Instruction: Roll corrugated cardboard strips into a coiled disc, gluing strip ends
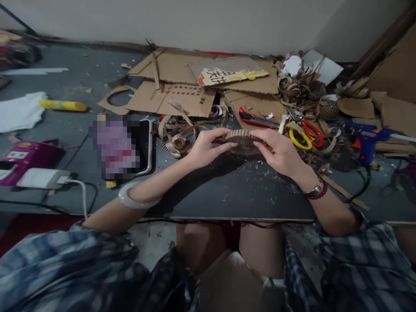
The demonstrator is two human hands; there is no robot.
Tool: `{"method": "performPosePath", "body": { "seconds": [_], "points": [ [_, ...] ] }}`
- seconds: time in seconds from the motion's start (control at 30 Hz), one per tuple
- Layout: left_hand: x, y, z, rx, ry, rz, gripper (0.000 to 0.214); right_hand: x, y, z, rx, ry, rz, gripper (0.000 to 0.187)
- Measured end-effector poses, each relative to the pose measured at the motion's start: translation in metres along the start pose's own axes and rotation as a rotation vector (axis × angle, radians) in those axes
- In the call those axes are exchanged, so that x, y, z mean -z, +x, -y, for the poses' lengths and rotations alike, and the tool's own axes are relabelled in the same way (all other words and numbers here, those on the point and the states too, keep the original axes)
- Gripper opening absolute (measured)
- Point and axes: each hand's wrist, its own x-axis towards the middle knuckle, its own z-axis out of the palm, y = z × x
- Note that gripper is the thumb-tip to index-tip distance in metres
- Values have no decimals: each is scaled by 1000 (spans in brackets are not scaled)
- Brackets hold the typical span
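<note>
A round coil of corrugated cardboard (242,138) is held between my two hands, just above the table. My left hand (208,149) grips its left side, thumb at the near face and fingers along the upper edge. On the opposite side, my right hand (276,149) pinches the rim with thumb and fingers. Ridges show along the coil's top edge, while its near face lies in shadow. Close to my right hand are scissors (302,134) with red and yellow handles and a red utility knife (260,118). Curled cardboard strips (177,138) lie beside my left hand.
Cardboard sheets (169,97) cover the back of the table. A blue glue gun (365,141) rests at the right with its cord. Leftward are a phone (144,147), a purple power strip (30,158) with a white charger (43,178), and a yellow marker-like stick (63,105).
</note>
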Motion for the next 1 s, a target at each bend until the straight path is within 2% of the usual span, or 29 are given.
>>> {"method": "performPosePath", "body": {
  "seconds": [0.13,0.27,0.37,1.0],
  "points": [
    [0,0,-4,72,-152,96,36,6,-1,5,-84,90,-23,29],
    [1,0,-5,99,-244,223,34,8,-1,8,-149,193,31,26],
    [1,1,-4,114,-266,258,31,7,-1,8,-171,241,50,26],
    [-15,-2,-10,66,-40,69,33,1,-4,0,-233,295,44,24]
  ]
}}
